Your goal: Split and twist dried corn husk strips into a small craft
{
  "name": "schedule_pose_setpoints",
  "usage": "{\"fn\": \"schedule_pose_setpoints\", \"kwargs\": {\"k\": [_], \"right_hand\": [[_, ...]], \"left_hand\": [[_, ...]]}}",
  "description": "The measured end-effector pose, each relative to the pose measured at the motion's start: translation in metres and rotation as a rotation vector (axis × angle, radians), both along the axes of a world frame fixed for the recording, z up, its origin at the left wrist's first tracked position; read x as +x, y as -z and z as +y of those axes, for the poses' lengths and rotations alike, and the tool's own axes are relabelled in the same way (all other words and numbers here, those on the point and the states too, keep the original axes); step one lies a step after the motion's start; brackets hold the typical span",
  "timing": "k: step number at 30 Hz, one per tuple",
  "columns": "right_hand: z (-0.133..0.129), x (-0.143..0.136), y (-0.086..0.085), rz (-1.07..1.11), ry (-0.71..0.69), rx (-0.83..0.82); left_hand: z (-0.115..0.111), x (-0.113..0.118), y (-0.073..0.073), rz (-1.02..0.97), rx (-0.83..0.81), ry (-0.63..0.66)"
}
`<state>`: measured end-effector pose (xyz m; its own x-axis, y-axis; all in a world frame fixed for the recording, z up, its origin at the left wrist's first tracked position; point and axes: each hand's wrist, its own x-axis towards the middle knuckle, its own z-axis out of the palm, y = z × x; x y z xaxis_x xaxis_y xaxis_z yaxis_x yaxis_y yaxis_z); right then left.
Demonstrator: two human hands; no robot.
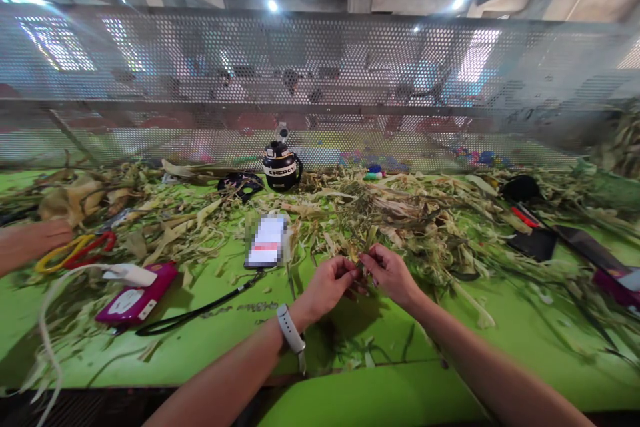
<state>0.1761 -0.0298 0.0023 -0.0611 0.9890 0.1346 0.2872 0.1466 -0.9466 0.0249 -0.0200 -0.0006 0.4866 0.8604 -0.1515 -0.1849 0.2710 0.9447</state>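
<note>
My left hand [334, 285], with a pale watch strap on its wrist, is closed in a pinch low over the green table [395, 347]. Right beside it, my right hand [391, 275] pinches too, the fingertips of both almost meeting. A thin strip of corn husk [358, 257] shows between them; my fingers hide most of it. Just beyond my hands lies a heap of dry, shredded husks [400, 213]. Left of my left hand rests a phone [267, 240] with a lit screen and a black strap [200, 312].
A black jug-like bottle [281, 168] stands behind the phone. At the left, another person's hand [37, 243] is near yellow-and-red-handled scissors [80, 250]. A magenta box [137, 297] has a white plug and cable. A perforated metal screen [320, 60] closes off the back.
</note>
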Motion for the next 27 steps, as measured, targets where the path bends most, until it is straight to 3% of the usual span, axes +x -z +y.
{"fn": "schedule_pose_setpoints", "kwargs": {"k": [10, 18, 23, 27], "right_hand": [[-0.009, -0.001, -0.005, -0.122, -0.001, 0.205], [-0.003, 0.004, -0.005, -0.114, 0.106, 0.243], [-0.006, 0.012, -0.007, -0.454, -0.058, 0.526], [-0.007, 0.014, -0.007, -0.579, -0.125, 0.601]], "left_hand": [[-0.003, -0.002, -0.010, -0.002, -0.054, 0.115], [0.000, -0.007, -0.013, -0.087, -0.142, 0.019], [0.004, -0.010, -0.015, -0.228, -0.241, -0.031], [0.003, -0.009, -0.012, -0.211, -0.225, -0.025]]}}
